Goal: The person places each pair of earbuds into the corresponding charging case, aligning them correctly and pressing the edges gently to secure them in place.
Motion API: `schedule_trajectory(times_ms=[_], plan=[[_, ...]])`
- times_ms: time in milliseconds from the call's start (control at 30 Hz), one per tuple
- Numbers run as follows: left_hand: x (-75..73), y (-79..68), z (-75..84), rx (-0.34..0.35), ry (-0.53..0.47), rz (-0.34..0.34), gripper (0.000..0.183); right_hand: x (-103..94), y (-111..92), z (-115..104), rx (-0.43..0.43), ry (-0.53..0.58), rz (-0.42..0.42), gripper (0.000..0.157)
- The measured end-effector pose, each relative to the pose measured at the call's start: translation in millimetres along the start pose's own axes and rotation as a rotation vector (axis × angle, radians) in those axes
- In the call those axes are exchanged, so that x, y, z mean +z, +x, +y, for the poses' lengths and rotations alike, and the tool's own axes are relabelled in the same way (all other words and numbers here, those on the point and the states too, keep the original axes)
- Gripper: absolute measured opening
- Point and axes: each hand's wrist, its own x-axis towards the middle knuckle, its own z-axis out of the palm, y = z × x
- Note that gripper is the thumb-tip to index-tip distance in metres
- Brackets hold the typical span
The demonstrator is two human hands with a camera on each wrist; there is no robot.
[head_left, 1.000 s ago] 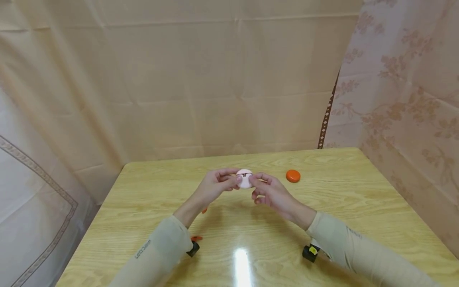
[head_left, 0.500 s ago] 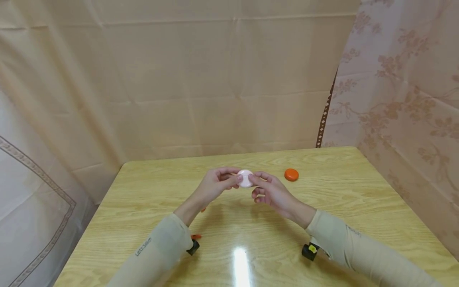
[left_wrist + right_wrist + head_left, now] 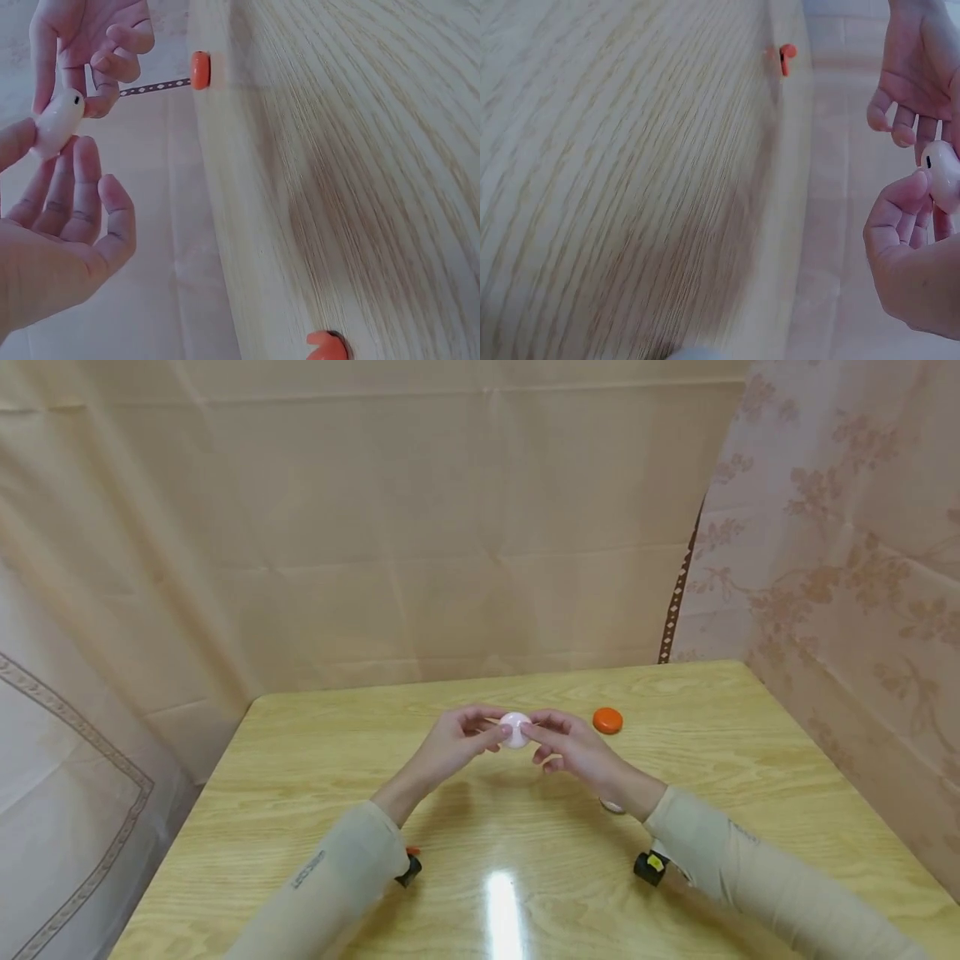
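Note:
A small round pale pink-white earbud charging case (image 3: 515,730) is held up over the table, its lid closed. My left hand (image 3: 448,742) pinches its left side, thumb in front and fingers behind. On the other side my right hand (image 3: 583,750) pinches it the same way. In the left wrist view the case (image 3: 60,124) appears side-on, with a small dark port at one end. The right wrist view has the case (image 3: 943,176) cut off by the frame edge. Fingers cover part of it in every view.
A round orange case (image 3: 607,721) lies on the wooden table (image 3: 510,827), beyond my right hand. An orange earbud (image 3: 786,58) lies on the table to the left. A white object (image 3: 612,807) peeks out below my right wrist. Curtains (image 3: 465,527) hang behind the table.
One second ago the case's lid stood slightly raised, with a dark gap; it has come down flush. Both hands keep their hold. The head view has shifted slightly.

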Motion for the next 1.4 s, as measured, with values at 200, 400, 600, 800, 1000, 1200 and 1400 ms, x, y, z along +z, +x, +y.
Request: schedule_trajectory(times_ms=[200,400,600,800,1000,1200,1400], plan=[[6.6,8.3,-4.5,-0.042,0.064,0.005,0.037,-10.0,4.3,1.5,0.032,-0.055,0.015,0.049],[14.7,16.3,-11.0,-0.083,0.053,-0.023,0.037,-23.5,10.6,5.7,0.041,-0.144,0.026,0.045],[23.1,24.4,-14.0,-0.119,0.052,-0.011,0.037,-38.1,17.6,8.8,0.036,-0.218,0.005,0.046],[34.2,36.9,-17.2,-0.153,0.065,0.006,0.037,-50.6,26.2,9.0,0.047,-0.249,0.017,0.045],[41.6,45.3,-20.7,-0.253,0.066,-0.024,0.037,-62.7,33.3,14.5,0.098,-0.246,0.012,0.046],[50.9,57.0,-29.9,-0.334,0.03,-0.018,0.032,-75.7,43.7,18.6,0.127,-0.283,-0.011,0.043],[62.6,67.4,-35.1,-0.385,0.036,0.024,0.027,-82.7,51.3,27.0,0.16,-0.369,-0.001,0.039]])
